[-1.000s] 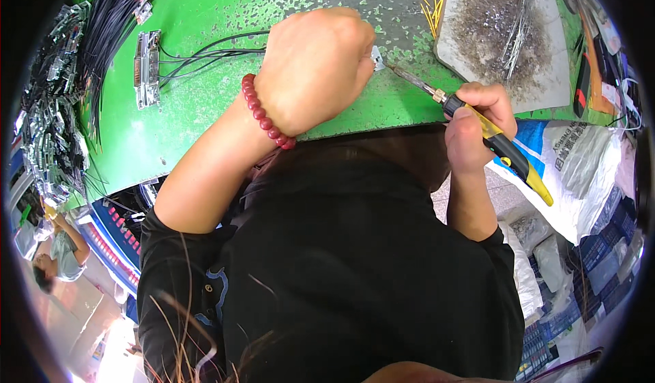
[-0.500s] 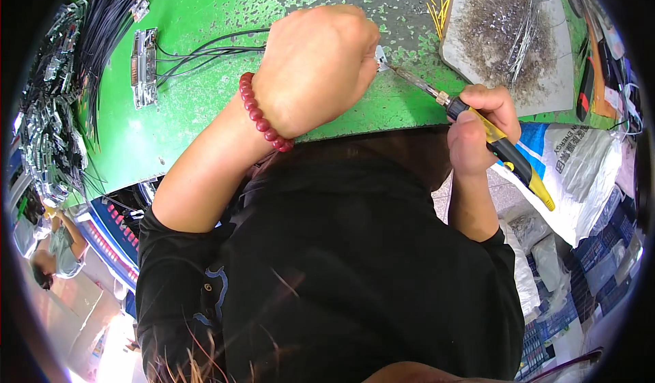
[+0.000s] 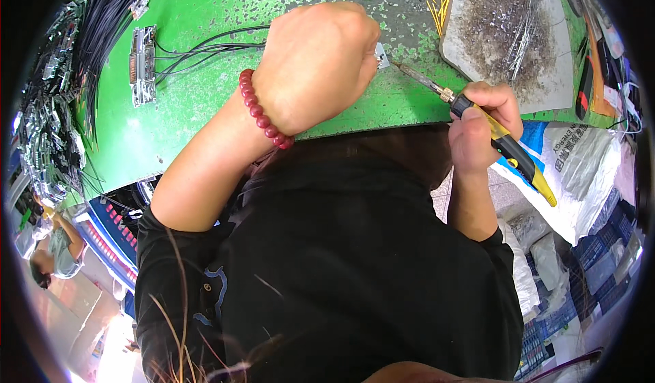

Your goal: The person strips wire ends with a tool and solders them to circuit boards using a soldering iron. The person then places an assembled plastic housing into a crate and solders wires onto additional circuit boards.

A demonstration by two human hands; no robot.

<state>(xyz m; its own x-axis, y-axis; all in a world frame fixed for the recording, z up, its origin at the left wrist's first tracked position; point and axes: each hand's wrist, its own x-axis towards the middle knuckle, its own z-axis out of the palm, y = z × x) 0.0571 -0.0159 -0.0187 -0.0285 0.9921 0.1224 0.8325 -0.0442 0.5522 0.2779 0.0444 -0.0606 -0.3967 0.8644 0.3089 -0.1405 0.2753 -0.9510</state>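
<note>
My left hand (image 3: 317, 62) is closed, knuckles up, over the green table. From its fingertips sticks out a small pale plate-like piece (image 3: 383, 56), mostly hidden by the hand. Thin black wires (image 3: 205, 52) run from a silvery, slotted metal part (image 3: 142, 66) on the left and vanish beneath this hand. My right hand (image 3: 483, 124) grips a yellow-and-black soldering iron (image 3: 501, 137) like a pen. Its tip points up and left, just short of the pale piece, with a small gap between them.
A grey board (image 3: 471, 49) covered in dark crumbs and thin silvery wire strands (image 3: 525, 38) lies to the right. Yellow sticks (image 3: 443, 4) rest beside it. Metal parts with black wires (image 3: 51, 110) are heaped at far left. Orange-handled tools (image 3: 600, 76) lie far right.
The iron's tip has drawn back slightly to the right, away from the pale piece. My left hand stays nearly in place.
</note>
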